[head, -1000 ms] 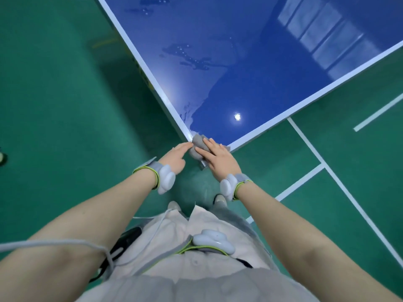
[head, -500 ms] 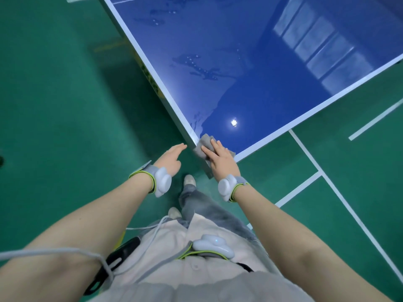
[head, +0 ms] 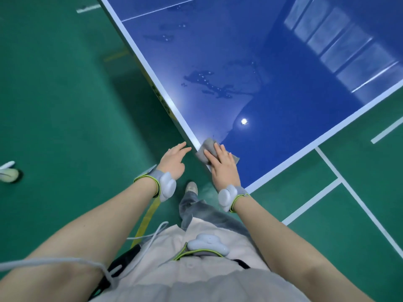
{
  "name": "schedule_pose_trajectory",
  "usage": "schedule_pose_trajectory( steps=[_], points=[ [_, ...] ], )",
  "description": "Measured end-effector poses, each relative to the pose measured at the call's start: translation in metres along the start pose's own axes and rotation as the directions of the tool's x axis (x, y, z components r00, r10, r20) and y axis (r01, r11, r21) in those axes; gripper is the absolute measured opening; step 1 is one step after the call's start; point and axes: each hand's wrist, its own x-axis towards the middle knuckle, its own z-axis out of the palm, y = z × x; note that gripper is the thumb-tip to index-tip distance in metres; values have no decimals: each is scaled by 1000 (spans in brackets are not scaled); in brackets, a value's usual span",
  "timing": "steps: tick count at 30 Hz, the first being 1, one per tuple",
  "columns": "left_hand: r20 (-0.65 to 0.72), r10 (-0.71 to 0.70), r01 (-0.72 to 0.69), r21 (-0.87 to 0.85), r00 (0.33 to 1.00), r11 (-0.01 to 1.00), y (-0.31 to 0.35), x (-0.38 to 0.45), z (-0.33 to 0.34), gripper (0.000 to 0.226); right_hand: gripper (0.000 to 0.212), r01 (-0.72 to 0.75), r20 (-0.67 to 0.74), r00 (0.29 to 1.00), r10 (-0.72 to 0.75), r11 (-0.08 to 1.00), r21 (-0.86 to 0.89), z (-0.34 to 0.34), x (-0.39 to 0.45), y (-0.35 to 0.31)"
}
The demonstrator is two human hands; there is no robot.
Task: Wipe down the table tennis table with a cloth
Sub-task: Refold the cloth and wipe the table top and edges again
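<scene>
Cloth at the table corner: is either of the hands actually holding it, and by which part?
The right hand presses flat on the grey cloth, covering its near half; it is pinned, not gripped. The left hand holds nothing.

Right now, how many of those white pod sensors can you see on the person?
3: one on the left wrist, one on the right wrist, one at the waist. Others may be out of view.

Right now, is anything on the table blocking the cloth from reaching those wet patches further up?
Nothing visible does. The right hand presses the cloth at the table's near corner, and only bare blue surface lies between it and the wet patches.
</scene>
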Motion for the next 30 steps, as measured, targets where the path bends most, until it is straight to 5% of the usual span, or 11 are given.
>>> schedule_pose_trajectory(
  steps=[3, 7, 9, 16, 19, 23, 30],
  points=[
    [-20, 43, -42, 21, 999, 999, 5, 24, -20, 65, 44, 37, -68, 997, -40, 998, -48, -11, 10, 22],
    [0, 64, -64, 57, 998, 996, 10, 55, -37, 63, 48, -221, -185, 959, 216, 975, -10, -20, 26, 33],
    [-18, 82, -80, 78, 997, 994, 11, 61, -38, 61, 47, -240, -227, 946, 233, 971, -1, -13, 30, 20],
    [10, 151, -150, 180, 989, 972, 21, 93, -39, 53, 44, 88, -91, 990, -104, 983, -164, -12, 51, 12],
    [1, 157, -153, 223, 988, 963, 15, 105, -46, 56, 43, -119, -190, 977, 96, 986, -116, -22, 53, 28],
    [18, 144, -144, 260, 989, 955, 7, 120, -58, 53, 45, -418, -325, 860, 394, 908, -6, -20, 56, 22],
    [183, 269, -315, 308, 946, 898, 3, 149, -78, 52, 47, -266, -206, 948, 241, 959, -101, -5, 71, -17]
  ],
)
